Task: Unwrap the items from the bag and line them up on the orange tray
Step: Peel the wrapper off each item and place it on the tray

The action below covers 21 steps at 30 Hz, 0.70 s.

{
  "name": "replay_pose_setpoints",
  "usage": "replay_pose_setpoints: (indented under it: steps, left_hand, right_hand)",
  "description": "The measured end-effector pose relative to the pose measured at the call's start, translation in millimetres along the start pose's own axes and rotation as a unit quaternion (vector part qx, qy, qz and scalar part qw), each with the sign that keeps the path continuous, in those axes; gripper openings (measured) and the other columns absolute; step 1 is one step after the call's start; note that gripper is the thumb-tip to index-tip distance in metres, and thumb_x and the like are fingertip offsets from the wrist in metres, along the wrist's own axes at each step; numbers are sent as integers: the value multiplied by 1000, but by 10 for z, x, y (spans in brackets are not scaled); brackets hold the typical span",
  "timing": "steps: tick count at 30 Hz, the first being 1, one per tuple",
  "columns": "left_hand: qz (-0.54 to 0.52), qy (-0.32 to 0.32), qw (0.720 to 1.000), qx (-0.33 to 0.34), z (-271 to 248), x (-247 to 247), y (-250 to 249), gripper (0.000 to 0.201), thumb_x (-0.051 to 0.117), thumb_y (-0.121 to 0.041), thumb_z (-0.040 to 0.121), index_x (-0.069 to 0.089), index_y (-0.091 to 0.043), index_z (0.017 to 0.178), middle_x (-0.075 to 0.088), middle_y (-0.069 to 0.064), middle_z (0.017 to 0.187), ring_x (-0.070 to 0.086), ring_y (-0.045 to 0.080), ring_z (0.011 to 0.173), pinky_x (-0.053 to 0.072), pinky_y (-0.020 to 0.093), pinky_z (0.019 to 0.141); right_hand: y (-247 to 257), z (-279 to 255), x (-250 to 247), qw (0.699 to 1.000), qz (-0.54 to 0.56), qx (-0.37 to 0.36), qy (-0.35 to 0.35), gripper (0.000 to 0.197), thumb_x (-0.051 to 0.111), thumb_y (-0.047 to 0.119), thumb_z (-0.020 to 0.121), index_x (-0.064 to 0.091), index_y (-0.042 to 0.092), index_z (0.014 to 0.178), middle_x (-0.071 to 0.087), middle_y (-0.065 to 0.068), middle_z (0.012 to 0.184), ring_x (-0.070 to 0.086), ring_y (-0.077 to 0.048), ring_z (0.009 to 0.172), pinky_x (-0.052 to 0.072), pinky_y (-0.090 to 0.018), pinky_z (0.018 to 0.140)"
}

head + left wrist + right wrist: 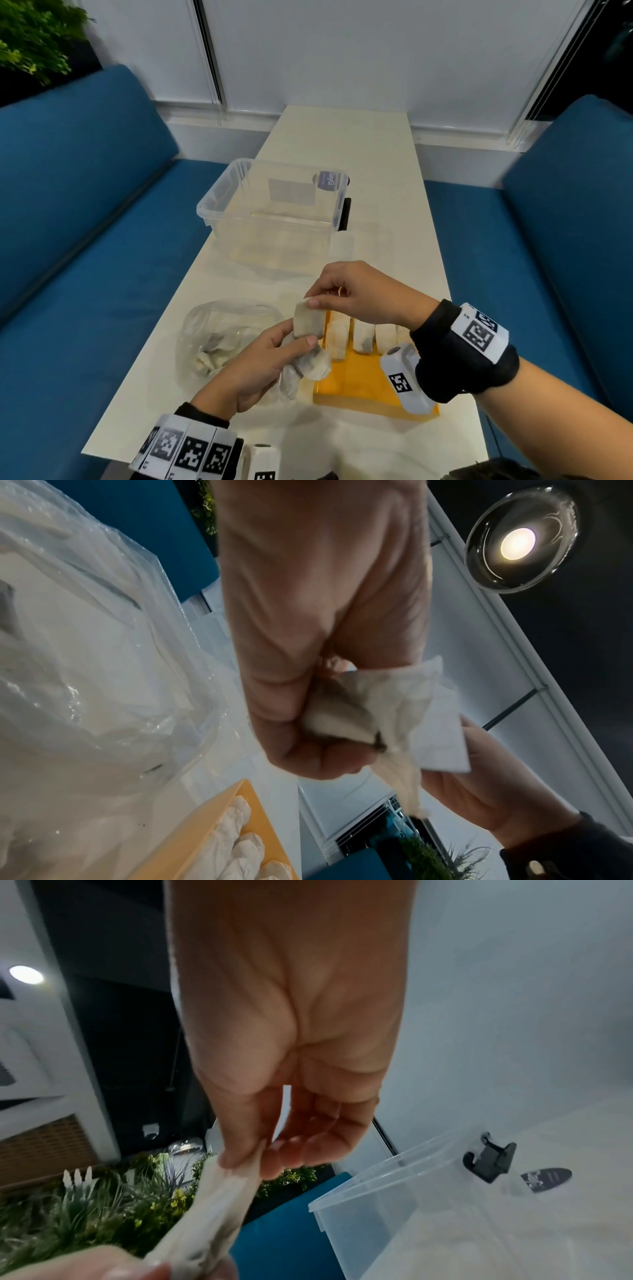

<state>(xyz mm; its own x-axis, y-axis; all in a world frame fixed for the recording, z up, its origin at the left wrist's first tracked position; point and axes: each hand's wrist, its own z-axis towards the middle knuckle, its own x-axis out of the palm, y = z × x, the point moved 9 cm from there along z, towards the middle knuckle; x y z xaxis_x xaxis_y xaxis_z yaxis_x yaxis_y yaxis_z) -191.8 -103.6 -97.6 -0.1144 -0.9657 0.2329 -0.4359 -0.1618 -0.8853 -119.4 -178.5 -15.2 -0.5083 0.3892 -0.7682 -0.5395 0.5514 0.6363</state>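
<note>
Both hands hold one paper-wrapped item (308, 323) above the table, just left of the orange tray (356, 383). My right hand (356, 294) pinches the top edge of the wrapped item (219, 1199) between thumb and forefinger. My left hand (260, 363) grips its lower part, with loose crumpled wrapping (308, 366) hanging below the fingers; the left wrist view shows that wrapping (404, 710) bunched in the fist. Several white-wrapped items (363, 334) lie side by side along the tray's far end. A clear plastic bag (219, 335) holding more wrapped pieces lies left of the hands.
An empty clear plastic tub (274, 209) with a black latch (345, 214) stands further back on the white table (342, 144). Blue sofas (85, 205) flank the table on both sides. The tray's near half is bare orange.
</note>
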Motion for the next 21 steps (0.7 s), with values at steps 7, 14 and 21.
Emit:
replay_pose_setpoints:
  steps: [7,14,21]
  left_hand:
    - [38,-36,999,5,19,-144,38,12,55,-15,89,65,-12,95,62,4,93,58,16,87,50,21,70]
    - [-20,-100,995,-1,-59,-492,85,11,57,-15,88,66,-14,94,63,5,94,58,17,82,47,27,65]
    - [-37,-154,987,12,-151,-741,18,14,53,-16,91,65,-16,98,64,4,91,58,19,80,52,24,55]
  right_hand:
    - [-174,-78,-140,998,41,41,-15,22,61,26,90,67,17,109,62,6,84,53,-4,69,44,-12,66]
    - [-776,-232,-151,988,-45,147,-4,16,61,30,89,67,17,98,60,9,87,52,-2,75,40,-10,66]
    - [-1149,-331,175,977,21,209,47,9,63,20,89,67,12,92,62,6,68,54,-3,55,45,-13,60]
